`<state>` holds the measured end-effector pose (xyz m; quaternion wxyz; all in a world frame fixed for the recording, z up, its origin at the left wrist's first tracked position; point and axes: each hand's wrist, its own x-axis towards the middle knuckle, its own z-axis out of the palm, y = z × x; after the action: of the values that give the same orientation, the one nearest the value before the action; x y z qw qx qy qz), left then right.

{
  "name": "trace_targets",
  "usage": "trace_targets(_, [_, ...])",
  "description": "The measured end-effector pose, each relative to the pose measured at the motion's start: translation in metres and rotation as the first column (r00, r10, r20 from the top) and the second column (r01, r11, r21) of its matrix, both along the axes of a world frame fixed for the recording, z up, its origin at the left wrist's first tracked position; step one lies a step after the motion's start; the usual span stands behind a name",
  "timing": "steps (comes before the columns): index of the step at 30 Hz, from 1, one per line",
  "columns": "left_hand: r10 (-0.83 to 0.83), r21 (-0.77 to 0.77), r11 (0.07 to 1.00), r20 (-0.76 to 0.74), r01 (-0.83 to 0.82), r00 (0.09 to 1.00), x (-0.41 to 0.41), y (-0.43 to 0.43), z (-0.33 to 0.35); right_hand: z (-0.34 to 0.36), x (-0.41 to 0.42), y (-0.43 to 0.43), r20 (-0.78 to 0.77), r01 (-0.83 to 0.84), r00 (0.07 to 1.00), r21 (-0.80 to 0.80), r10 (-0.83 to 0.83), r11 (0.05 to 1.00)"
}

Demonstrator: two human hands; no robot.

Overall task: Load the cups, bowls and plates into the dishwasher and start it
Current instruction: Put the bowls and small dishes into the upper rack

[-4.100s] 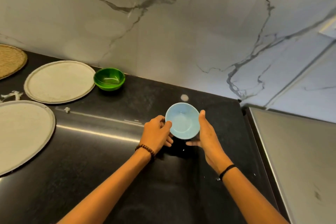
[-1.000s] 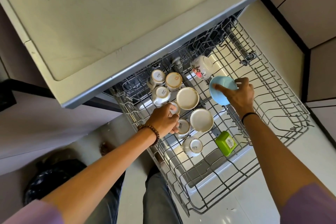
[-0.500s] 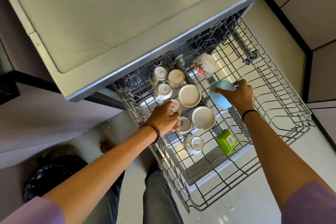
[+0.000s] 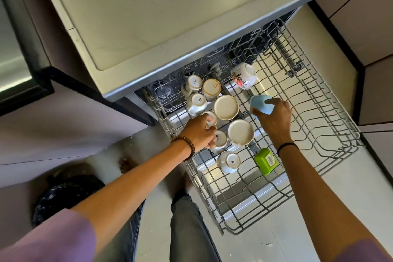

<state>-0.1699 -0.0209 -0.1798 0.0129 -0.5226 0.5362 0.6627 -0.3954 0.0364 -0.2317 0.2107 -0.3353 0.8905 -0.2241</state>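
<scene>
Grey wire dishwasher rack (image 4: 314,117), pulled out.

- **Near edge:** upturned white ceramic cup (image 4: 229,161), base reads "SISTA". Right of it is a lime-green square plastic box (image 4: 266,160) with a label too small to read.
- **Left hand:** left hand (image 4: 198,133) has its fingers curled on a small upturned white cup (image 4: 212,117) by the rack's left edge.
- **Right hand:** right hand (image 4: 274,121) grips the light-blue round bowl (image 4: 260,104), fingers wrapped over its wall. The bowl is tilted mouth down at mid-rack; whether it is seated on the wires, cannot tell.
- **Bowl handling:** probably light, rigid and smooth. It may slip if wet and chip on the tines, so rim plus foot is the best hold.
- **Between the hands:** two upturned white bowls (image 4: 226,107).
- **Far edge:** two more "SISTA" cups (image 4: 198,102), a cup with a red mark (image 4: 211,88) and a white rose-printed bowl (image 4: 243,77).
</scene>
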Motion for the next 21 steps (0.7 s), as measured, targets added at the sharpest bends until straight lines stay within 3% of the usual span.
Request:
trace_targets(3, [-0.005, -0.033, 0.999, -0.007, 0.005, 1.000, 0.004, 0.004, 0.014, 0.019, 0.025, 0.004, 0.042, -0.035, 0.998, -0.086, 0.039, 0.996])
trace_targets(9, [-0.032, -0.275, 0.961, 0.020, 0.036, 0.999, 0.035, 0.012, 0.055, 0.081, 0.100, 0.009, 0.091, -0.223, 0.964, -0.227, 0.248, 0.948])
trace_targets(15, [0.045, -0.575, 0.818, 0.022, -0.024, 0.999, 0.109, 0.012, 0.122, 0.154, 0.184, -0.004, 0.089, -0.436, 0.859, -0.391, 0.504, 0.811])
trace_targets(21, [0.285, -0.718, 0.636, -0.122, -0.283, 0.951, 0.198, -0.013, 0.183, 0.232, 0.258, -0.060, 0.053, -0.603, 0.689, -0.511, 0.723, 0.613])
